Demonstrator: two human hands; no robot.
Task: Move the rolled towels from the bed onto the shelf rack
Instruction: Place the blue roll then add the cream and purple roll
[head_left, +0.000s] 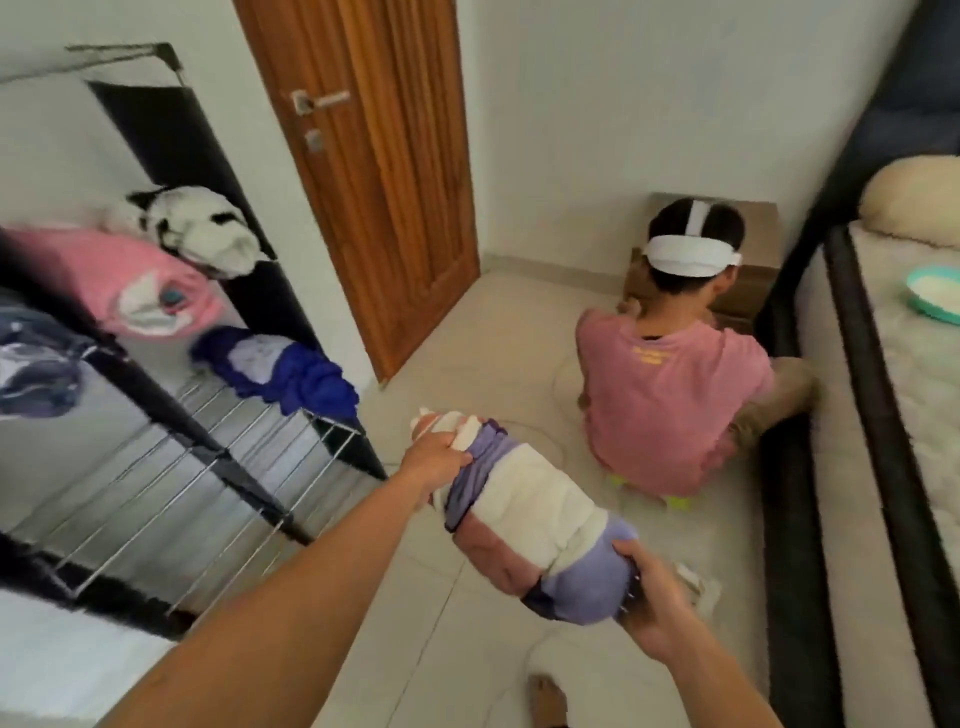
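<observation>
A rolled towel (530, 514), striped white, lilac and pink, hangs over the floor between the rack (208, 441) on the left and the bed (883, 415) on the right, carried by both hands. The left hand (441, 460) has its grip closed around the far end, fingers wrapped over the top; the right hand (649, 597) grips the near lilac end from below and behind. The roll is tilted, far end higher, and looks tight so far. On the rack a pink bundle (130, 291) and a black-and-white one (202, 234) lie on the upper tier, and a blue towel (280, 369) rests at the far end of the wire shelf below. The nearer stretch of that wire shelf looks bare, so I judge it the natural landing spot. To do the step well, keep both ends pinched so the roll does not unwind, swing it left and level it before lowering, then lay it lengthwise across the wires beside the blue towel, not on top of it. Release the right hand last, with the loose edge tucked under. Another person (670, 395) crouches on the floor near the bed, clear of the path to the rack.
</observation>
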